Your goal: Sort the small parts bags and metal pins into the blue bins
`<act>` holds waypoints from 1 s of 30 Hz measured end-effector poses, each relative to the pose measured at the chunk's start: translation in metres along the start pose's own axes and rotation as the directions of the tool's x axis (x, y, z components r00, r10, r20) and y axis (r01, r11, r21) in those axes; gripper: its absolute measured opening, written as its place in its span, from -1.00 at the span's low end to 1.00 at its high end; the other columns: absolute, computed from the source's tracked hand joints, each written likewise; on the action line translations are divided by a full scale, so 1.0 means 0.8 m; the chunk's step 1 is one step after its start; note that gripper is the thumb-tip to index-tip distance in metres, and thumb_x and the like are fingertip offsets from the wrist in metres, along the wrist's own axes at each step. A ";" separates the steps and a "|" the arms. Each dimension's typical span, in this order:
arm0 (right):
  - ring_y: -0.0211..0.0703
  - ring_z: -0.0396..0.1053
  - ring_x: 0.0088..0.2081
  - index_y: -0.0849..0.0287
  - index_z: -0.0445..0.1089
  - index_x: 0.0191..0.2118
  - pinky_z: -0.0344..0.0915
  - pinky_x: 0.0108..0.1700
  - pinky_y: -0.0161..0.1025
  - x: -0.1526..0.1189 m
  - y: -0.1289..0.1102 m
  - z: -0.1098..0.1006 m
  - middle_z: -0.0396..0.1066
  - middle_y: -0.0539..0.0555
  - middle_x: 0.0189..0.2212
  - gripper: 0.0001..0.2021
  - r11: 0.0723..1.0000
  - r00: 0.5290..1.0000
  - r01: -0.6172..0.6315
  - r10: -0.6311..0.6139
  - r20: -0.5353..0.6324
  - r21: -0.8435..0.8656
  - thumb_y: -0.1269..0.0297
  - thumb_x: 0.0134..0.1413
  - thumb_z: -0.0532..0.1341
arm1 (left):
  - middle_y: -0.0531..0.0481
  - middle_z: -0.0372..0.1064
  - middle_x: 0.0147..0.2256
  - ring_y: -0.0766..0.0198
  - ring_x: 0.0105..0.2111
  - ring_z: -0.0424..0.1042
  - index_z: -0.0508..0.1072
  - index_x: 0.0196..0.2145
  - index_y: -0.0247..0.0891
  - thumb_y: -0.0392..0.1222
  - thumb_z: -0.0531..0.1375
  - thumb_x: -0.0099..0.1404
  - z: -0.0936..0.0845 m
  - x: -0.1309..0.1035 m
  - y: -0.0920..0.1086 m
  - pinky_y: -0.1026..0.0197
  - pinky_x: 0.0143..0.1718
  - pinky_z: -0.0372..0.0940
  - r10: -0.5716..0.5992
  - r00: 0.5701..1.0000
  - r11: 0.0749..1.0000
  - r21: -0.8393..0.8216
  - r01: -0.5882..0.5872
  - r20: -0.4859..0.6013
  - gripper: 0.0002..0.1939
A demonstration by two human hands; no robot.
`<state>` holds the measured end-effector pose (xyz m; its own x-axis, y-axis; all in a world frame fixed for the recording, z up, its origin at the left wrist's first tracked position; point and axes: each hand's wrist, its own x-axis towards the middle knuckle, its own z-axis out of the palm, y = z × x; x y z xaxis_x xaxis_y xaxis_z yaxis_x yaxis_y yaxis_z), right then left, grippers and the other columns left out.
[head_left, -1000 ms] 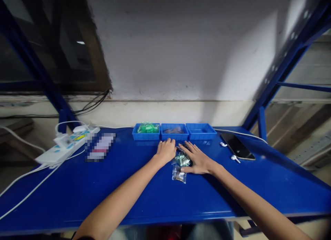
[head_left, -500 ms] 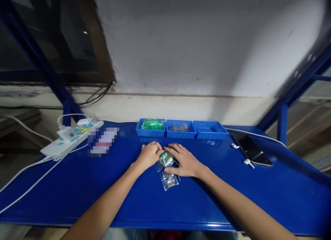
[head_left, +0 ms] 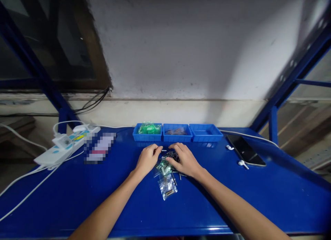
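Observation:
A pile of dark, thin metal pieces like screws or rivets (head_left: 170,155) lies at the middle of the blue table. My right hand (head_left: 184,160) rests over its right side, fingers apart and curved around the pieces. At the pile's left, my left hand (head_left: 150,158) has thumb and forefinger pressed together, with a small thin piece (head_left: 163,150) showing at their tips. Between the hands lies a clear bag with green and silvery contents (head_left: 164,168). Nearer the front is another clear bag (head_left: 167,187) with brass-coloured pieces inside.
Three blue trays stand along the back: one with green bags (head_left: 147,137), one with brownish bags (head_left: 177,138), one bare (head_left: 207,138). A phone (head_left: 247,151) and white earbuds (head_left: 242,163) lie right. A white power strip (head_left: 46,157) and cables are left.
My hands have moved slightly apart, and more loose dark pieces now show between them. The view has shifted a little.

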<state>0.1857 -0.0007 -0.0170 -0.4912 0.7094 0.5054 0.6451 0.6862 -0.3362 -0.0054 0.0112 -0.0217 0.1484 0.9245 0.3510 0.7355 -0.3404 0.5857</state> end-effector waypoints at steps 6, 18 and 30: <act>-0.12 0.26 -0.26 0.18 0.29 -0.26 0.18 -0.22 -0.16 0.003 0.006 0.002 0.34 0.12 -0.31 -0.84 0.993 0.994 0.089 -0.093 -0.050 -0.074 0.30 0.23 0.00 | 0.08 0.31 -0.59 0.34 -0.53 0.32 0.26 -0.61 -0.25 -0.03 -0.04 0.33 0.011 -0.007 0.016 0.30 -0.43 0.11 0.030 1.000 0.994 -0.105 -0.029 -0.001 -0.59; -0.16 0.21 -0.37 0.14 0.18 -0.37 0.21 -0.32 -0.20 -0.003 0.011 0.010 0.27 0.08 -0.42 -0.82 0.989 0.994 -0.074 0.084 -0.077 0.128 0.32 0.25 -0.07 | 0.04 0.30 -0.42 0.34 -0.42 0.30 0.36 -0.32 -0.22 -0.20 0.09 0.27 -0.005 -0.012 0.008 0.28 -0.37 0.23 0.160 0.987 0.971 -0.182 -0.156 0.011 -0.92; -0.17 0.22 -0.40 0.12 0.18 -0.37 0.22 -0.34 -0.21 -0.013 0.006 0.012 0.26 0.05 -0.45 -0.83 0.975 0.990 -0.111 0.126 -0.070 0.193 0.32 0.25 -0.05 | 0.03 0.32 -0.38 0.29 -0.34 0.33 0.37 -0.30 -0.19 -0.22 0.07 0.30 -0.001 -0.015 0.010 0.23 -0.28 0.27 0.168 0.983 0.973 -0.173 -0.154 0.072 -0.90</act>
<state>0.1879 -0.0032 -0.0317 -0.3639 0.7775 0.5129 0.5700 0.6214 -0.5375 -0.0021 -0.0030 -0.0204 0.3175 0.8640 0.3908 0.5782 -0.5030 0.6424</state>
